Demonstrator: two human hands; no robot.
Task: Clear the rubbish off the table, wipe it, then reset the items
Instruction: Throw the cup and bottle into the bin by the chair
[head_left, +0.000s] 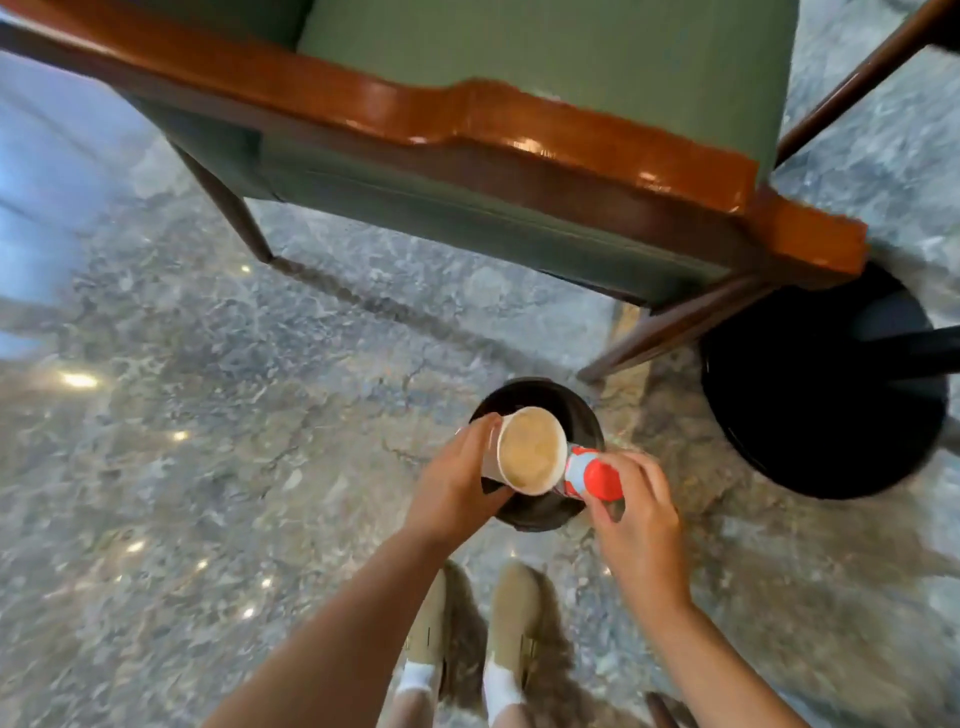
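A small black bin (576, 410) stands on the marble floor right below my hands. My left hand (457, 483) grips a white paper cup (530, 452), tilted with its mouth toward me and a tan inside showing. My right hand (644, 525) holds a red and white bottle (592, 475) by its red cap end, lying sideways against the cup. Both items hover over the bin's opening. The frame is somewhat blurred.
A green upholstered chair with a glossy wooden frame (519, 124) fills the top, its legs close to the bin. A black round table base (826, 395) sits at the right. My beige shoes (514, 623) stand just behind the bin on grey marble floor (208, 389).
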